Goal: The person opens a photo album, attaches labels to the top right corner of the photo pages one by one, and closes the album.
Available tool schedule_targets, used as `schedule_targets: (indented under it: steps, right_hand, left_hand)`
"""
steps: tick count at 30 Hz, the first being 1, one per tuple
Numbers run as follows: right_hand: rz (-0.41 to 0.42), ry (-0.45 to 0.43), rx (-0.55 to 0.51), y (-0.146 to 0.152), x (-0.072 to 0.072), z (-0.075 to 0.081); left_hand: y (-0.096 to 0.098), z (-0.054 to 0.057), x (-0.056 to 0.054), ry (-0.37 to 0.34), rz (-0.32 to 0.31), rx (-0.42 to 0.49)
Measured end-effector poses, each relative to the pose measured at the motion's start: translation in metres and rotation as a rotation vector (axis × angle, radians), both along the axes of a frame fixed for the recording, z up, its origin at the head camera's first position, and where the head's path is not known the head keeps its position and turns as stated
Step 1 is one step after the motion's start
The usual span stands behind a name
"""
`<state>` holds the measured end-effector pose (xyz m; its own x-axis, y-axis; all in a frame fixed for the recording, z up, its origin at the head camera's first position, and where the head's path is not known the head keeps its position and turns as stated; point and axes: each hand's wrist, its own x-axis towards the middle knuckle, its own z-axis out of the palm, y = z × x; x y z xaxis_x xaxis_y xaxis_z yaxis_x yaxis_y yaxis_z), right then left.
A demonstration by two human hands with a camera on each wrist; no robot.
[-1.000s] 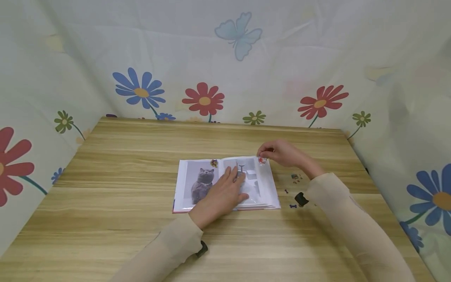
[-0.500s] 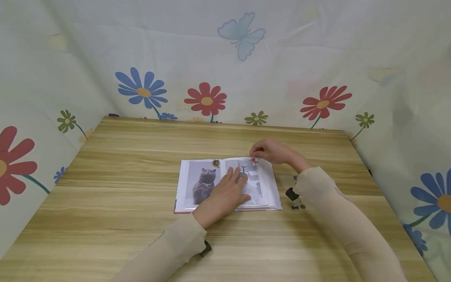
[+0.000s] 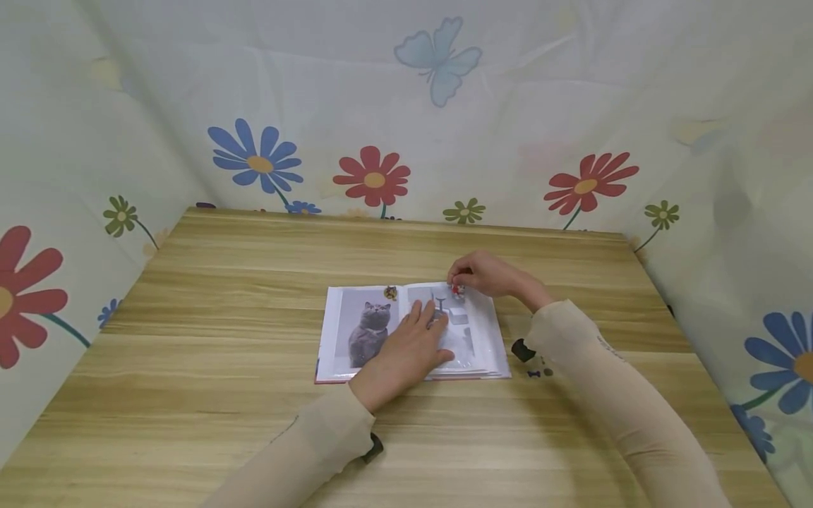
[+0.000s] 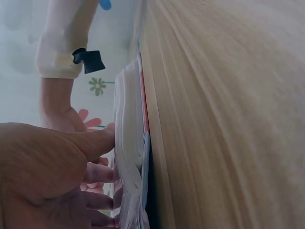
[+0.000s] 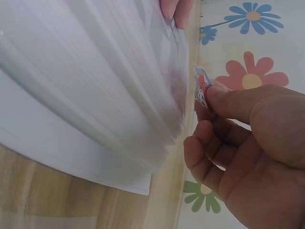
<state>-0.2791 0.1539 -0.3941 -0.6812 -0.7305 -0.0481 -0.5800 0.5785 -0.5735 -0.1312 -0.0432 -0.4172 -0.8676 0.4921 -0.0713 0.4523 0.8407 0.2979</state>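
An open photo album [image 3: 488, 346] lies on the wooden table, its left page showing a grey cat picture [image 3: 368, 335]. My left hand [image 3: 406, 353] rests on the right page with fingers spread, pressing the sleeve over a pale grey picture [image 3: 459, 316]. At that page's top right corner my right hand [image 3: 492, 274] pinches a small red and white sticker [image 3: 458, 290] between thumb and forefinger. In the right wrist view the sticker [image 5: 202, 88] stands just off the page, its remaining fingers curled below. A small brown and yellow sticker [image 3: 390, 292] sits at the cat picture's top right.
Right of the album, partly behind the right sleeve, lie small pieces, among them a dark blue bone-shaped one [image 3: 533, 374] and a round brownish one [image 3: 548, 372]. A black strap [image 3: 523, 350] hangs from the right cuff. Flower-printed cloth [image 3: 305, 85] encloses the table.
My right hand has moved left with the sticker, from the page's outer edge to over the picture's top right corner, then slowed. My left hand has stayed on the page.
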Motion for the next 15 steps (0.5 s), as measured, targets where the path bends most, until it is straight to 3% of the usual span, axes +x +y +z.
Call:
schedule_targets:
  steps: [15]
  right_hand:
    - [-0.004,-0.007,0.023,-0.0063,-0.0029,-0.0085]
  left_hand:
    - [0.0002,-0.0042,-0.0014,-0.003,0.004,-0.02]
